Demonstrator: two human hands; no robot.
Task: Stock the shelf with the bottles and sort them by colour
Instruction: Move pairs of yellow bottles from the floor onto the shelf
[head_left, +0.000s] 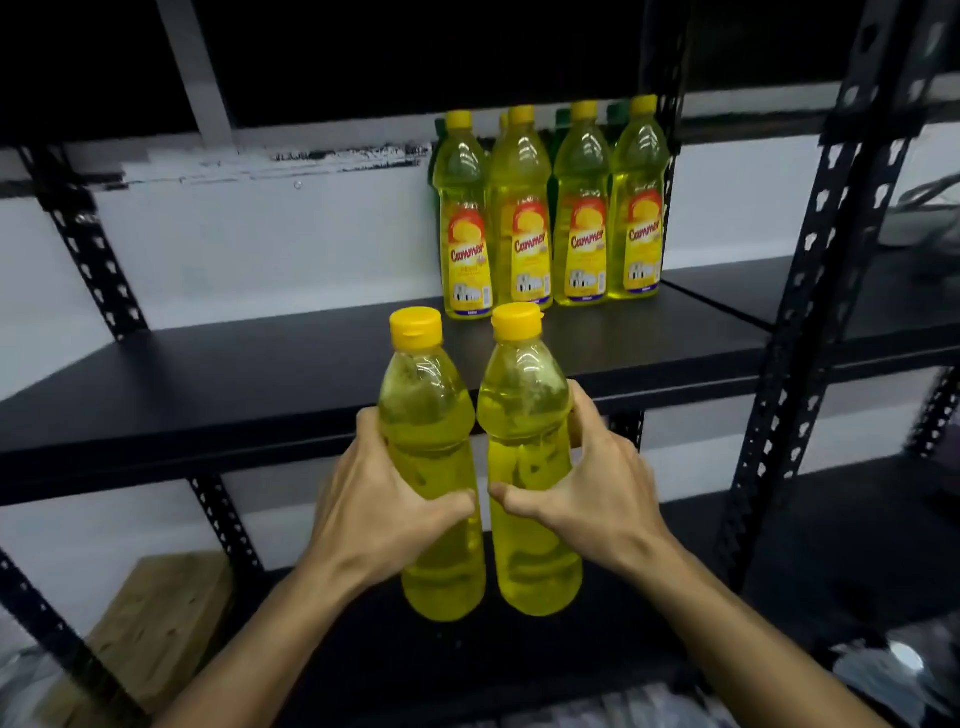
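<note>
I hold two yellow bottles upright, side by side, in front of the black shelf board (260, 374). My left hand (384, 499) grips the left yellow bottle (431, 447) around its middle. My right hand (597, 483) grips the right yellow bottle (524, 431) the same way. Both have yellow caps and their labels face away from me. On the shelf's right part stands a row of several labelled yellow bottles (550, 218). Green bottles (563, 124) stand behind them, mostly hidden.
Black perforated uprights (810, 270) frame the shelf on the right, and another (88, 244) on the left. A lower shelf board (831, 525) lies beneath. A cardboard box (156, 618) sits at the lower left. A white wall is behind the rack.
</note>
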